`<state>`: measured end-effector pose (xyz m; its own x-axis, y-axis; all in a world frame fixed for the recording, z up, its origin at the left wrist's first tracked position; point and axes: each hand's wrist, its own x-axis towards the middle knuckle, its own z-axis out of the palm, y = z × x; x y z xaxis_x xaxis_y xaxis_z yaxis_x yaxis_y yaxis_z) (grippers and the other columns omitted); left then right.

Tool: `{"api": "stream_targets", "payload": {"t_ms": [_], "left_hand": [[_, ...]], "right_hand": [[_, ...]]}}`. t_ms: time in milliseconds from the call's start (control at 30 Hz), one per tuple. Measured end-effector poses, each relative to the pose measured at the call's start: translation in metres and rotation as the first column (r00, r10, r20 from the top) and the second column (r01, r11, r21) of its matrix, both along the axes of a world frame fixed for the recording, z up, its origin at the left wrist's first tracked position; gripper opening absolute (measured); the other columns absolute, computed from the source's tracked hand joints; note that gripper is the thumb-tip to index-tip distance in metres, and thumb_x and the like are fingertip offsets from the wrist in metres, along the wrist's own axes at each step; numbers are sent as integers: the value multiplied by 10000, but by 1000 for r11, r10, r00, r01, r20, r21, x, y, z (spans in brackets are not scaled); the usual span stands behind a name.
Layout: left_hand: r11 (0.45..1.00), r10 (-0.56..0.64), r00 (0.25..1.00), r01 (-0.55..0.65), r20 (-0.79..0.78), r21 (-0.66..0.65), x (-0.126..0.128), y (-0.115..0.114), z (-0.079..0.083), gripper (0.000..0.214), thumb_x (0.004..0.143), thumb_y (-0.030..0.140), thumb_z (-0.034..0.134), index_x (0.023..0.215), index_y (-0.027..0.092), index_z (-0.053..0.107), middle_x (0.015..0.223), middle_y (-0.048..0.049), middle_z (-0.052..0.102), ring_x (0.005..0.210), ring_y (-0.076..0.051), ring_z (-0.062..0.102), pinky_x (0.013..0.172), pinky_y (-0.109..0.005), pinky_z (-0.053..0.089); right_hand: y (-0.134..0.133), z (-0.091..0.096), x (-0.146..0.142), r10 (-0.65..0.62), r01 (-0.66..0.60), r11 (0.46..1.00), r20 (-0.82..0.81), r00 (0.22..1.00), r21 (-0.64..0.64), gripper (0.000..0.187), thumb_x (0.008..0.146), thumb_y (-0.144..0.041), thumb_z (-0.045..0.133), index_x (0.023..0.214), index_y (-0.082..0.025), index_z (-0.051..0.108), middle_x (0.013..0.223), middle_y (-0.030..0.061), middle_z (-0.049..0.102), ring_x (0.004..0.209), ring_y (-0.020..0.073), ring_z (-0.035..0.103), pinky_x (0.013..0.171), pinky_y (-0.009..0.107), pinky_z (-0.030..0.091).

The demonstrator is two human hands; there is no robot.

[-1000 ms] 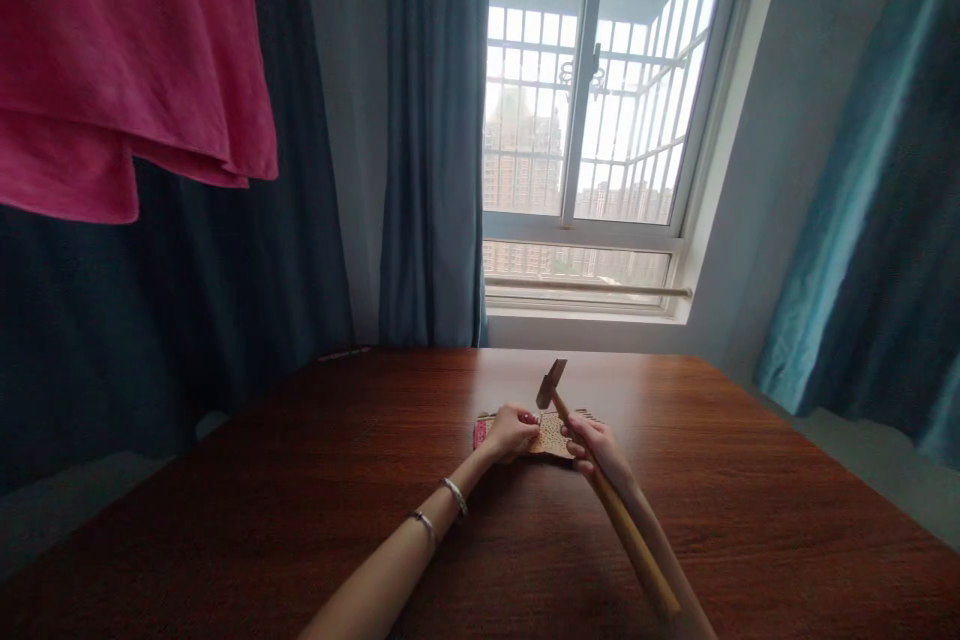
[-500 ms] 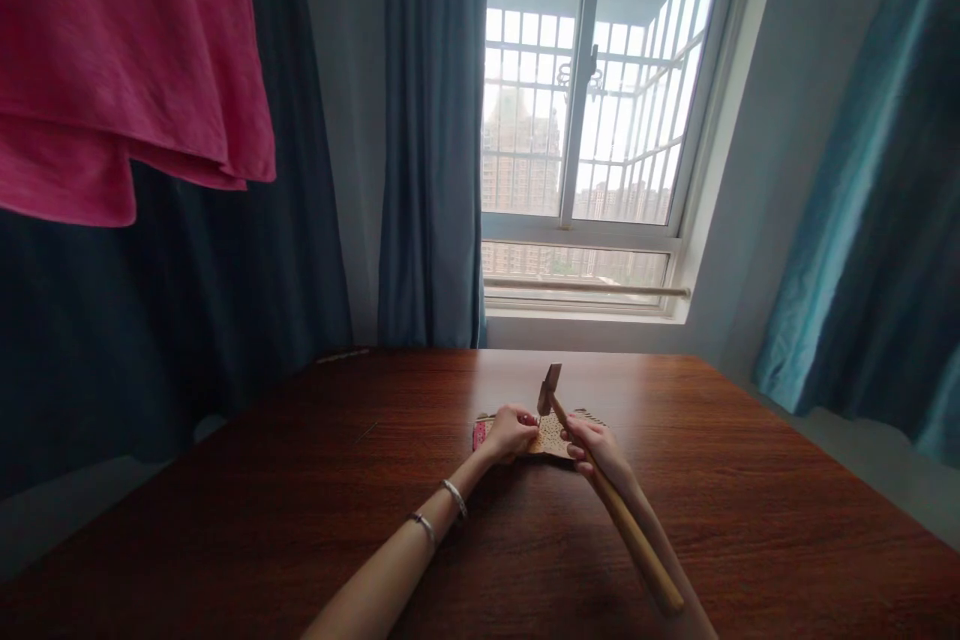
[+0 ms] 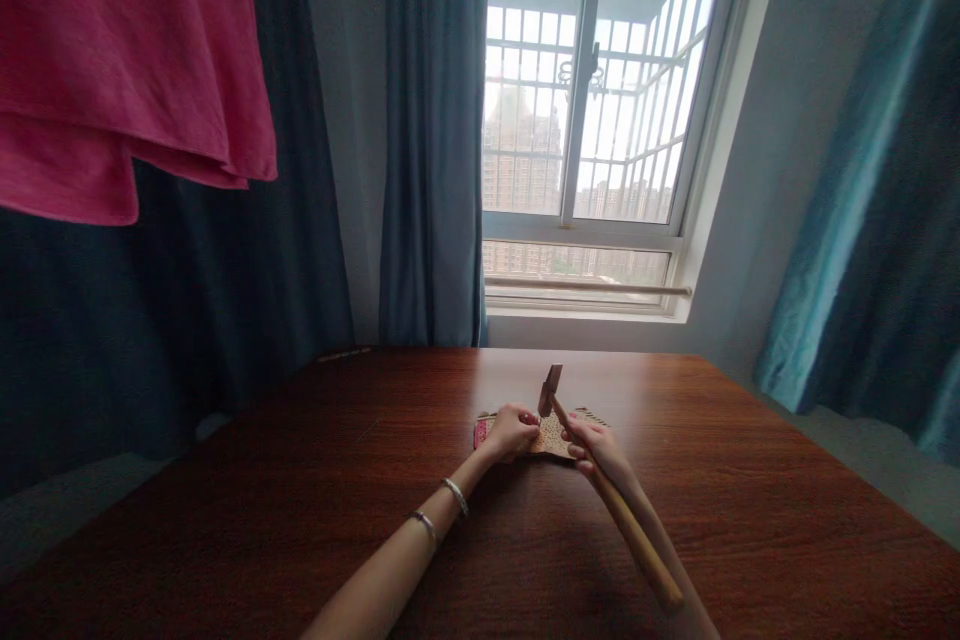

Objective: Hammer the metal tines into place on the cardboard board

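My right hand [image 3: 602,450] is wrapped round the wooden handle of a hammer [image 3: 634,535], well up towards the head. The metal hammer head [image 3: 550,390] hangs just above the fingertips of my left hand [image 3: 511,432]. Those fingertips are pinched together on a thin, small thing that looks like a nail, mostly hidden by the fingers and the hammer head. Under both hands lies a piece of corrugated cardboard [image 3: 555,438], tan with many small dark holes or dots, and pink at its left end.
The brown wooden table [image 3: 360,520] reaches back to the wall below a barred window [image 3: 585,120]. Blue curtains [image 3: 431,140] hang at the left and right. A pink cloth [image 3: 135,60] hangs at the upper left, in front of the curtain.
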<state>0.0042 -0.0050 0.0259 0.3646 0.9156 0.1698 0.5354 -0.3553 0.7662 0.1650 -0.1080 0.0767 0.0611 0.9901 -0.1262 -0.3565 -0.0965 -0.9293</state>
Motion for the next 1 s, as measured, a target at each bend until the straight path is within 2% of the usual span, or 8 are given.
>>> {"api": "stream_targets", "payload": {"t_ms": [333,667,1000], "left_hand": [[999,42,999,-43,-22,-33,1,-8,8,169,630,250,596,698,153,717,672,2,673,687,-153,575,581,-194,392],[1000,-7,1000,7,10,6,-1,3,-6,193,652,239,587,752,137,718,700,-5,679,676,-141,588,574,-186,396],[1000,-4,1000,4,-15,-10,0,0,-2,174,658,236,589,727,143,719,668,5,668,662,-136,580,557,-180,386]], "right_hand": [[-1,0,-1,16,-16,1000,-14,1000,8,273,578,-355,749,670,-147,598,587,-19,565,366,45,435,267,141,242],[0,-3,0,21,-20,999,-32,999,33,294,587,-377,748,700,-140,617,616,-14,580,383,38,439,266,129,261],[0,-4,-2,19,-17,999,-52,998,33,324,567,-394,761,703,-136,619,613,-13,584,373,34,426,267,134,256]]}}
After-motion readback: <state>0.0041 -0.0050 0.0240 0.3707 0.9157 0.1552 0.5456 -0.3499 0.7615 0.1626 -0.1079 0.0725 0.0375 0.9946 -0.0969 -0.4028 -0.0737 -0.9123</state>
